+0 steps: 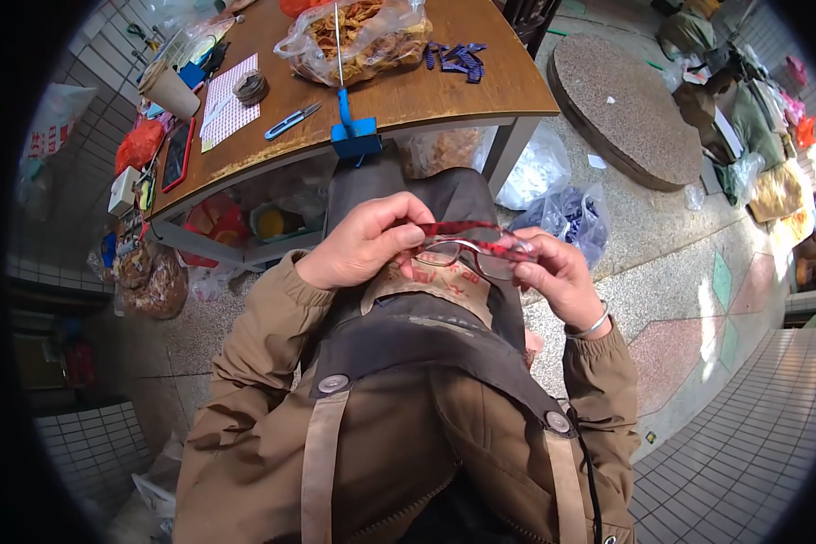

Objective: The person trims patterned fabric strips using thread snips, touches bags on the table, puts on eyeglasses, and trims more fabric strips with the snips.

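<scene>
A pair of red-framed glasses [462,243] is held above my lap, over the dark apron [408,340]. On its left side, my left hand [367,240] pinches the frame between thumb and fingers. My right hand [558,272], with a silver bracelet at the wrist, grips the other side of the glasses. Just beyond my knees, a blue clamp-like tool [356,136] sits at the edge of the wooden table [503,77], with a thin metal rod rising from it.
On the table lie a bag of orange-brown pieces [358,36], purple strips [458,62], a blue cutter [292,121], a red-edged phone [178,154] and a cup [169,91]. Plastic bags [535,163] stand below. A round stone slab [621,104] lies at right.
</scene>
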{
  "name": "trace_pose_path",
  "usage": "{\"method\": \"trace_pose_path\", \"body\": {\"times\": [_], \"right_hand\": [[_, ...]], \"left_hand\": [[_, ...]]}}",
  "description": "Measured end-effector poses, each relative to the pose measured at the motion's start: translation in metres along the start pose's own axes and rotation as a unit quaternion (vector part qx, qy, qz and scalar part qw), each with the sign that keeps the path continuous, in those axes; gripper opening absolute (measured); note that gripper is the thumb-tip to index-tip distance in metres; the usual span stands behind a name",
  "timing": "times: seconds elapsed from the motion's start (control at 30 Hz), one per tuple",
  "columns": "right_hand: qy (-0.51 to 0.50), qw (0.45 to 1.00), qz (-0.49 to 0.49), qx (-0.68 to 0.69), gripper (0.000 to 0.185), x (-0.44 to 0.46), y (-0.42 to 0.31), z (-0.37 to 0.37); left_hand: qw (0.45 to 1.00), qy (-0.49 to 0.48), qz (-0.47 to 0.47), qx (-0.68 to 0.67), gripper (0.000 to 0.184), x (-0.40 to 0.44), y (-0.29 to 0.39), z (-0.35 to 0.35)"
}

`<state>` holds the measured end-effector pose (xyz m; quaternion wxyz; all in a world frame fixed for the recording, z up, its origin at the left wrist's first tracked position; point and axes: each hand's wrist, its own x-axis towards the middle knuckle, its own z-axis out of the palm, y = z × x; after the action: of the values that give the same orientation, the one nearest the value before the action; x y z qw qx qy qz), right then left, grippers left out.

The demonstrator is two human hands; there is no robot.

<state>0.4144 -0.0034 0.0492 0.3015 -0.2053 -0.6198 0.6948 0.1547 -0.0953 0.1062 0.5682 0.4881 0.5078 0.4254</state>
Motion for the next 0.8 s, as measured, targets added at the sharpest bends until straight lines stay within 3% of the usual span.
{"method": "trace_pose_path", "body": {"times": [0.07, 0.2, 0.27, 0.3, 0.37, 0.43, 0.47, 0.53, 0.6, 0.7, 0.8], "right_hand": [[0.025, 0.999, -0.017, 0.04, 0.004, -0.004, -0.003, 0.004], [0.035, 0.952, -0.19, 0.237, 0.004, -0.014, -0.013, 0.014], [0.008, 0.911, -0.291, 0.291, 0.005, -0.014, -0.023, 0.022], [0.005, 0.912, -0.287, 0.292, 0.005, -0.015, -0.032, 0.027], [-0.076, 0.871, -0.353, 0.332, 0.009, -0.021, -0.054, 0.037], [-0.051, 0.881, -0.359, 0.302, 0.007, -0.033, -0.078, 0.045], [-0.051, 0.882, -0.357, 0.304, 0.007, -0.033, -0.087, 0.045], [-0.079, 0.891, -0.358, 0.268, 0.012, -0.035, -0.1, 0.04], [-0.118, 0.905, -0.348, 0.214, 0.027, -0.036, -0.108, 0.032], [-0.115, 0.9, -0.397, 0.138, 0.032, -0.03, -0.123, 0.037], [-0.094, 0.896, -0.404, 0.16, 0.031, -0.031, -0.125, 0.038]], "left_hand": [[0.998, -0.001, -0.017, -0.065, 0.003, -0.002, 0.005, 0.002], [0.959, -0.053, 0.147, -0.234, 0.012, -0.008, 0.007, 0.02], [0.956, -0.072, 0.184, -0.217, 0.013, -0.013, 0.018, 0.026], [0.95, -0.093, 0.222, -0.197, 0.015, -0.016, 0.028, 0.029], [0.933, -0.137, 0.296, -0.154, 0.018, -0.021, 0.044, 0.033], [0.887, -0.222, 0.366, -0.172, 0.007, -0.021, 0.053, 0.032], [0.888, -0.22, 0.365, -0.174, 0.007, -0.029, 0.06, 0.036], [0.912, -0.093, 0.377, -0.135, 0.004, -0.054, 0.077, 0.048], [0.908, -0.106, 0.371, -0.164, 0.004, -0.06, 0.086, 0.047], [0.91, -0.079, 0.377, -0.151, 0.004, -0.078, 0.082, 0.057], [0.914, -0.051, 0.38, -0.133, 0.005, -0.066, 0.084, 0.053]]}}
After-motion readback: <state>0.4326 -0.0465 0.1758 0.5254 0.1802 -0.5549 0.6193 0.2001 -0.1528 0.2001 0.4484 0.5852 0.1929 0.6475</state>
